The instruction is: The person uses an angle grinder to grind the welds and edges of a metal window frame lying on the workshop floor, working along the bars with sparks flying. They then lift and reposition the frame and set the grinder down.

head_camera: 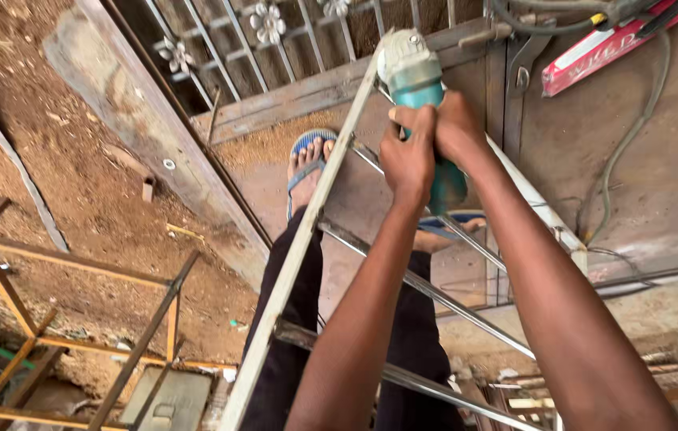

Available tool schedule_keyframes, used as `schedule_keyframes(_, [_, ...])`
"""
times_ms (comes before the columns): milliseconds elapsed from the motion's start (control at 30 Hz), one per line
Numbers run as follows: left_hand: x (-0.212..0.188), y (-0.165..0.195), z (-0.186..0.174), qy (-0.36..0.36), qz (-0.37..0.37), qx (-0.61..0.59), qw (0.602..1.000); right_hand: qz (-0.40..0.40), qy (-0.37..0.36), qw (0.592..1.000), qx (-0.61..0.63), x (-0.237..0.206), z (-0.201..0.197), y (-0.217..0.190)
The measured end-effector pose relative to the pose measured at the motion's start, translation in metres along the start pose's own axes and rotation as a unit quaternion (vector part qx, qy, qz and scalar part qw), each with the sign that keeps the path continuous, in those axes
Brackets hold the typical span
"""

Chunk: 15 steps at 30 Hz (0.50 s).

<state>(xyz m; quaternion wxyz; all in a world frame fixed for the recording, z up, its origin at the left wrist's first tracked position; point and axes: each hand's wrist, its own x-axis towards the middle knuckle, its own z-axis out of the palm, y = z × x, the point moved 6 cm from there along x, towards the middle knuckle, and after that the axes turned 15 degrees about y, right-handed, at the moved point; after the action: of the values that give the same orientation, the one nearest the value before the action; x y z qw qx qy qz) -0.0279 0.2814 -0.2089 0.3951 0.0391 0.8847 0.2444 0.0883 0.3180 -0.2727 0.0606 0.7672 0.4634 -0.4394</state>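
Observation:
A teal and grey angle grinder (pixel 412 76) is gripped by both my hands at upper centre. My left hand (pixel 407 156) wraps its body from the left and my right hand (pixel 457 128) clasps it from the right. The grinder's head rests against the top of a long pale metal frame rail (pixel 299 247) that runs diagonally down to the lower left. Thin shiny cross bars (pixel 435 295) join that rail to another rail on the right. Below the frame I see my legs in dark trousers and a foot in a blue sandal (pixel 307 164).
A rusty metal gate panel (pixel 658 160) with a decorative grille (pixel 267 32) lies on the ground under the frame. A red packet (pixel 610 44) and a dark cable (pixel 634 128) rest on it. An orange-brown metal stand frame (pixel 76 319) is at lower left on bare soil.

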Motion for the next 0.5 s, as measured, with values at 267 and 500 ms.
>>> schedule_keyframes(267, [0.004,0.004,0.000,0.012,-0.018,-0.055,0.998,-0.012,-0.030,0.999,-0.025,0.006,0.003,-0.010])
schedule_keyframes(500, [0.001,0.006,0.001,0.002,-0.031,-0.082,0.996,-0.009,-0.011,1.000,0.000,0.008,0.000,-0.005])
